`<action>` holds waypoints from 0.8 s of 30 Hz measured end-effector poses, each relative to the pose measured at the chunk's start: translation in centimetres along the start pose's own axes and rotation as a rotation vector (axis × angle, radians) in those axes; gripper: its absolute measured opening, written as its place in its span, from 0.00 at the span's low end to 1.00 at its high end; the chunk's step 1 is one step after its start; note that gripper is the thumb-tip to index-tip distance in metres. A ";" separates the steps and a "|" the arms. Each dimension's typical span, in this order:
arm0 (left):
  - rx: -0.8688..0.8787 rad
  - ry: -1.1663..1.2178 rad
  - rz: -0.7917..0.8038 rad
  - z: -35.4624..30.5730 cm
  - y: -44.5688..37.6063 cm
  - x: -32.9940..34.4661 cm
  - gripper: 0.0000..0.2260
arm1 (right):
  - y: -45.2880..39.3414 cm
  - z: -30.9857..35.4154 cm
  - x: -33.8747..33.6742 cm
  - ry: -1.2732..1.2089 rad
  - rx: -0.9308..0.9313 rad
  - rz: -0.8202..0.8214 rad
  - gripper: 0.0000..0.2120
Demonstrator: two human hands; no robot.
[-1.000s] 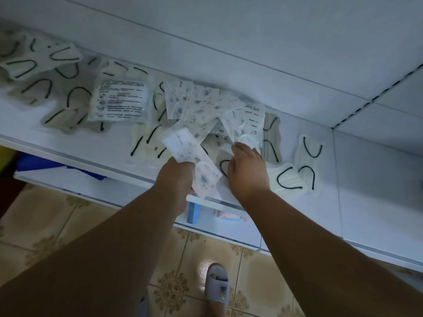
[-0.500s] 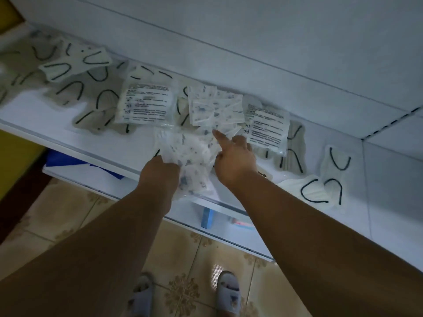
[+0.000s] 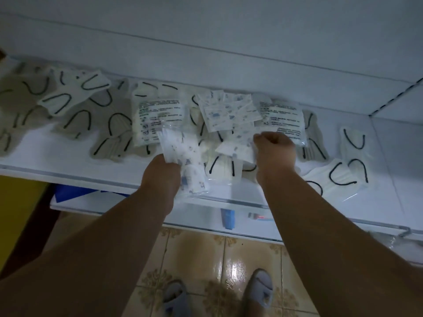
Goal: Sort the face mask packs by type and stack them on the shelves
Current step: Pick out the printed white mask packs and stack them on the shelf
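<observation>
Right hand now fisted on printed pack, left hand gripping bundle

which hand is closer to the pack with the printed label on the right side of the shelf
Right. The right hand sits at the labelled pack's lower left corner; whether it touches is unclear. The left hand is well off to its left, gripping patterned packs.

The mask packs are clear, glossy plastic film, crinkled, over pale cloth. The shelf looks smooth, white and faintly shiny. The floor tiles are glazed and reflective. The slippers look soft and matt.
</observation>
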State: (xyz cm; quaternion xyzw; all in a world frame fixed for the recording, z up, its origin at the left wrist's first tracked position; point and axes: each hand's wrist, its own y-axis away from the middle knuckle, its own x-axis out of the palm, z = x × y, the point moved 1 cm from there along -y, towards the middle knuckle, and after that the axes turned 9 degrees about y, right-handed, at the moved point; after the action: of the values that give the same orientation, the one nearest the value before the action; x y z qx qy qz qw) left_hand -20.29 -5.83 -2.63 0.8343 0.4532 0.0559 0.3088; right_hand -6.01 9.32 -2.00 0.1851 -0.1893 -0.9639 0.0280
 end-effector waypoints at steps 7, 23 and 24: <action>-0.235 0.235 0.241 -1.0 -0.2 2.0 0.10 | 3.2 -0.8 2.1 0.402 -0.230 0.342 0.09; -0.003 0.196 0.014 0.0 -3.8 -0.7 0.08 | -1.4 2.1 6.6 0.050 0.121 0.039 0.09; -0.009 0.215 0.018 0.1 -3.6 -0.6 0.09 | -0.8 1.8 5.9 0.033 0.088 -0.001 0.08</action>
State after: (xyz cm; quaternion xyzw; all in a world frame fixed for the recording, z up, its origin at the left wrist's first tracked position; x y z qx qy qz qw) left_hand -23.24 -4.86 -4.64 0.8261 0.4759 0.1499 0.2619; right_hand -12.14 9.97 -2.76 0.2023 -0.2310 -0.9514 0.0223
